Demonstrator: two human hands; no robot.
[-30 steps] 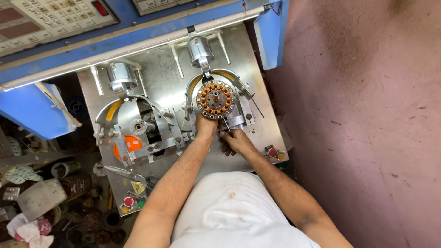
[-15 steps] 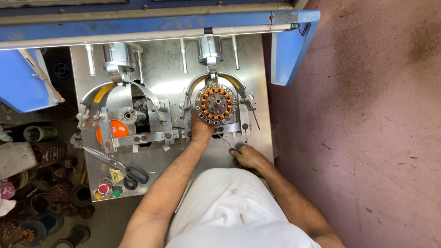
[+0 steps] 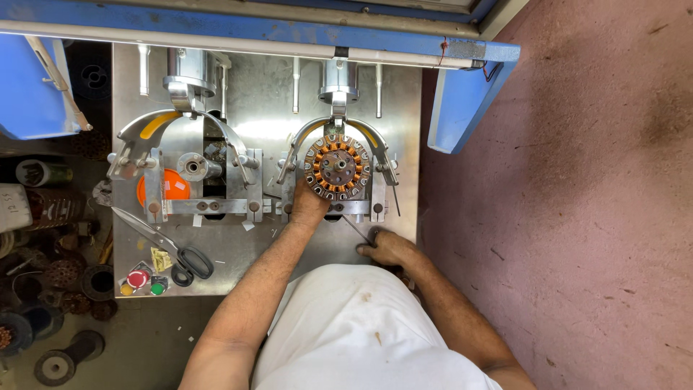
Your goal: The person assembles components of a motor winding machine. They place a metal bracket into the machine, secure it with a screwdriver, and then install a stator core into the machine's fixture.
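Observation:
A round stator (image 3: 337, 167) with copper windings sits in the right-hand fixture (image 3: 378, 167) of a steel winding machine. My left hand (image 3: 309, 206) reaches up and grips the stator's lower edge. My right hand (image 3: 386, 247) rests on the steel plate near its front edge, fingers pinched on a thin wire (image 3: 354, 230) that runs up-left toward the stator. The left-hand fixture (image 3: 189, 167) holds no stator; an orange disc (image 3: 160, 189) shows behind it.
Scissors (image 3: 167, 247) lie on the steel plate (image 3: 245, 271) at the left front, beside red, yellow and green buttons (image 3: 138, 280). Blue machine panels (image 3: 462, 101) flank the plate. Wire spools and stators (image 3: 65, 278) crowd the floor at left; reddish floor (image 3: 577, 217) lies to the right.
My right hand has drawn back from the stator to the plate's front edge, pulling the thin wire with it. My left hand stayed at the stator. The view shifted downward.

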